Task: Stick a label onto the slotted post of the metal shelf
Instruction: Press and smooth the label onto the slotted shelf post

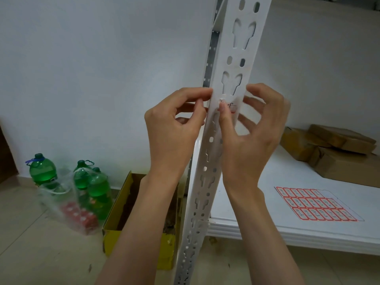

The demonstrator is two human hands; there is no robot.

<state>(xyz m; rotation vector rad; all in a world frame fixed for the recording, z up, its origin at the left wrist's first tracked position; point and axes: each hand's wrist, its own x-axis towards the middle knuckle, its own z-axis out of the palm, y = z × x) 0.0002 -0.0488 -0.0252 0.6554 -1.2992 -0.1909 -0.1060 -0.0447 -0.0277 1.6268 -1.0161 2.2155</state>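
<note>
The white slotted post of the metal shelf runs up the middle of the view. A small white label with a red edge sits on its front face, just under a keyhole slot. My right hand presses its thumb tip on the label's left part, while its other fingers spread loosely curved to the right of and behind the post. My left hand is at the post's left edge, fingers curled, with fingertips touching and gripping that edge. A sheet of red-bordered labels lies on the white shelf board.
Brown cardboard parcels lie at the back right of the shelf board. On the tiled floor to the left stand green bottles, some in a clear plastic bag with red cans, and an open yellow cardboard box beside the post.
</note>
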